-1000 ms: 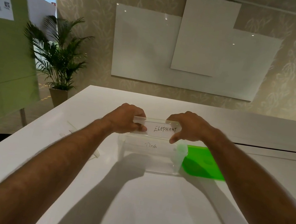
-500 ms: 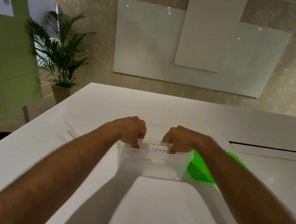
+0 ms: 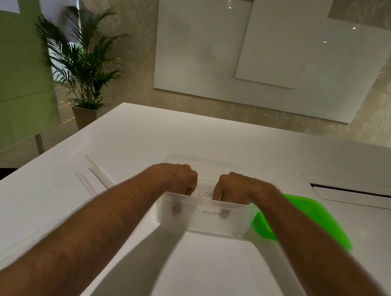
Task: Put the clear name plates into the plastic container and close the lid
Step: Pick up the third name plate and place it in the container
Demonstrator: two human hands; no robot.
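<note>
A clear plastic container (image 3: 236, 226) stands on the white table in front of me. My left hand (image 3: 177, 178) and my right hand (image 3: 236, 187) both reach down into it, fingers curled on the ends of the clear ELEPHANT name plate (image 3: 209, 212), which shows through the near wall. Behind it, inside the container, stands a second clear plate marked DOG (image 3: 205, 193). The green lid (image 3: 305, 220) lies on the table just right of the container. More clear name plates (image 3: 97, 176) lie on the table to the left.
The white table (image 3: 215, 140) runs to a far edge near the wall and has a dark slot (image 3: 365, 193) at the right. A potted palm (image 3: 85, 60) stands on the floor beyond the left corner. A dark chair edge shows at far left.
Both hands have lowered the ELEPHANT plate from above the container down inside it, in front of the DOG plate. The camera has tilted down.
</note>
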